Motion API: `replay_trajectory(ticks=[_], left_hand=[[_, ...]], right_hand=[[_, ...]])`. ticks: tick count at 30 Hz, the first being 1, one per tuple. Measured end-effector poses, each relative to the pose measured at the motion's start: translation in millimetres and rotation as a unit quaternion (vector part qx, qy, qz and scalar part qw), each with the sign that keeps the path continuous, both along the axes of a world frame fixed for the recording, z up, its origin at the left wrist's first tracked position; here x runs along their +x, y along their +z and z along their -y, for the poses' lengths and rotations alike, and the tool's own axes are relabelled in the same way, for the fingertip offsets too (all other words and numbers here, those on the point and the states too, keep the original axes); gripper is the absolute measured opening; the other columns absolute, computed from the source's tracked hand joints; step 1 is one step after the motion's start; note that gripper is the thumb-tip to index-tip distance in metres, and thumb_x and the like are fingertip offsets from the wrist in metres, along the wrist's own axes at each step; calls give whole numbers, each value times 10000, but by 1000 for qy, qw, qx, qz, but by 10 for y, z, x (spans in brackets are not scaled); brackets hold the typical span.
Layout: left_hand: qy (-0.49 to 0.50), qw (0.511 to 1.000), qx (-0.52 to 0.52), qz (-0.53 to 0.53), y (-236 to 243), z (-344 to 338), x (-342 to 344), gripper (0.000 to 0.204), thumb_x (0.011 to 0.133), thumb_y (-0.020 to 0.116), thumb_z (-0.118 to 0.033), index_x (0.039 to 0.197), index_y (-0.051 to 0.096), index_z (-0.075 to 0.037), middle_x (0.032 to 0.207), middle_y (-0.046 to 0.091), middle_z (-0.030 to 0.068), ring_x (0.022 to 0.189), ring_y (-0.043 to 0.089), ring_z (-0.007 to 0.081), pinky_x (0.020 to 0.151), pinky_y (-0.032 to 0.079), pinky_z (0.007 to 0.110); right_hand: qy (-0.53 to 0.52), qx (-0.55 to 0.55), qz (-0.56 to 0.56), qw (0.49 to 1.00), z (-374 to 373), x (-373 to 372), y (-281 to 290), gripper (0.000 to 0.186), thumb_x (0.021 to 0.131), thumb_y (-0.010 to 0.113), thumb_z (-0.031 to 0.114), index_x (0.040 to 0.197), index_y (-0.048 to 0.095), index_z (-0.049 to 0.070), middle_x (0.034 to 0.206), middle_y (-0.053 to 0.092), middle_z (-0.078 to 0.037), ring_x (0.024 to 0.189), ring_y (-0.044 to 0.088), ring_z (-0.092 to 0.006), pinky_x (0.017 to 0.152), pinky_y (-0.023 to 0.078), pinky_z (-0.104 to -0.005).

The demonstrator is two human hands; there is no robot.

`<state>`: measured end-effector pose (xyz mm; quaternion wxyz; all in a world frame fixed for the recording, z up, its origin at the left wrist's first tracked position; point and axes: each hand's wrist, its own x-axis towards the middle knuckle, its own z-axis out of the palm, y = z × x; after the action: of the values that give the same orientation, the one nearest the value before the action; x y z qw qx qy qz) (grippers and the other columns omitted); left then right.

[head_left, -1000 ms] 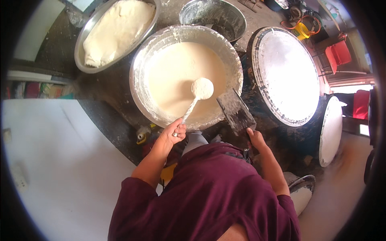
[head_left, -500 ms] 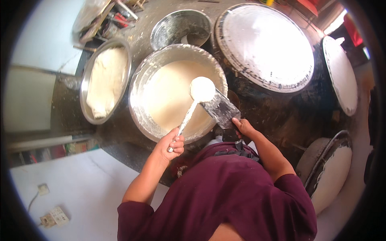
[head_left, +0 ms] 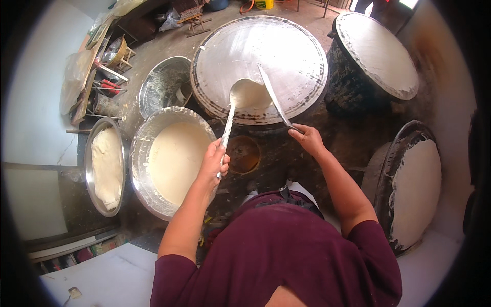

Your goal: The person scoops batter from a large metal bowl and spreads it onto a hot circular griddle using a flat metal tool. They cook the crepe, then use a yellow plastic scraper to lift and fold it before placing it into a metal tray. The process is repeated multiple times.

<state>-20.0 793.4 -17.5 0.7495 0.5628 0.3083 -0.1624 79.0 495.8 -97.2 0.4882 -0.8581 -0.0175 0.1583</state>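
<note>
My left hand (head_left: 214,163) is closed round the white-coated handle of a ladle (head_left: 240,93), whose bowl is over the large round metal griddle (head_left: 225,56). Cream batter (head_left: 255,100) lies at the bowl on the griddle surface; whether it is still flowing I cannot tell. My right hand (head_left: 306,137) grips a flat scraper (head_left: 273,96), seen nearly edge-on, its far end over the griddle to the right of the ladle. A metal pot of batter (head_left: 176,156) stands at the lower left, beside an oval basin of pale dough (head_left: 107,169).
A metal tub (head_left: 158,82) stands left of the griddle. A dark drum topped by a pale-coated plate (head_left: 373,56) is at the right, another coated round pan (head_left: 411,189) below it. A cluttered wooden rack (head_left: 89,77) lines the left wall. A dark round container (head_left: 243,153) sits below the griddle.
My view has turned from the batter pot to the griddle. The ladle and scraper have moved from over the pot onto the griddle, where batter now shows.
</note>
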Motion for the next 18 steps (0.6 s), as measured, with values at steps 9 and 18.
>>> replay_trajectory(ticks=[9, 18], left_hand=[[-80, 762, 597, 237, -475, 488, -110, 414, 869, 499, -182, 1266, 407, -105, 1000, 611, 191, 815, 601, 381, 697, 479, 418], [38, 969, 170, 178, -529, 630, 17, 368, 924, 437, -228, 1277, 379, -137, 761, 551, 75, 523, 489, 151, 482, 412, 286]], right_hand=[[-29, -140, 132, 981, 602, -51, -7, 501, 717, 681, 433, 1094, 624, 109, 882, 631, -138, 821, 613, -283, 718, 461, -340], [15, -365, 133, 921, 713, -44, -110, 550, 690, 710, 411, 1187, 556, 234, 858, 616, -70, 778, 605, -266, 668, 470, -358]])
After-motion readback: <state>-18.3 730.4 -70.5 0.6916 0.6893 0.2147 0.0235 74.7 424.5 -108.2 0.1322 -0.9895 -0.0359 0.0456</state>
